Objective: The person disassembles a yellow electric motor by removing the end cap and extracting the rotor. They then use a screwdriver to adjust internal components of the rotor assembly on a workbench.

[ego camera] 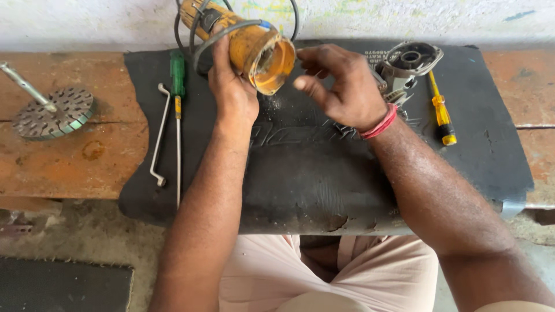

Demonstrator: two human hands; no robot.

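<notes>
The left hand (231, 86) is wrapped around a yellow-orange tool housing (248, 43), gripping it from below and behind and holding it up off the black mat (312, 173), tilted so that its round open end faces the person. A black cord (214, 34) loops around the housing and over the fingers. The right hand (341, 81) sits just beside that open end, holding nothing that I can see: its fingers are loosely curled, with the thumb and forefinger tips pointing toward the rim, close to it but apart. A red band (378, 123) circles the right wrist. On the mat to the left lie a green-handled screwdriver (177, 115) and a bent metal wrench (160, 136), side by side. To the right rest a grey metal gear head (410, 60) and a yellow-handled screwdriver (441, 110). A studded metal disc (55, 112) lies on the wooden bench (69, 167).
</notes>
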